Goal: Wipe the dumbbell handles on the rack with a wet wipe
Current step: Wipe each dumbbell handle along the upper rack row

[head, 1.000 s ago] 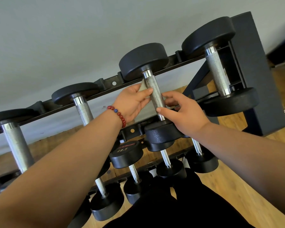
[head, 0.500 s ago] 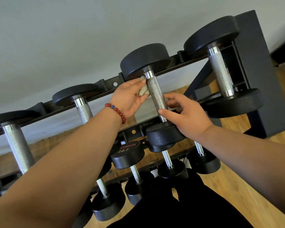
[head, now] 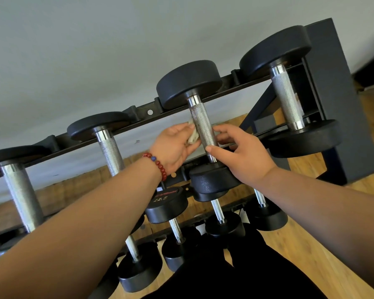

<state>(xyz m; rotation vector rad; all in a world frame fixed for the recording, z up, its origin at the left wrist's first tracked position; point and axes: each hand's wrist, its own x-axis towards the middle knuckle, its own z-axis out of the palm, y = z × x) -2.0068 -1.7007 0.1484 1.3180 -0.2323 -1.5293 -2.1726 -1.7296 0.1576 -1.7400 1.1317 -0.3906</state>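
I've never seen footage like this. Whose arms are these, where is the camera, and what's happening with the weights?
No machine here: a person wears one camera on the head, looking forward and down, so you see their own arms. The left hand, with the red bead bracelet, holds a small wet wipe against the metal handle of a dumbbell lying on the black rack. The right hand grips that handle, thumb in front, fingers behind. More dumbbells lie beside it and lower down, one marked 22.5.
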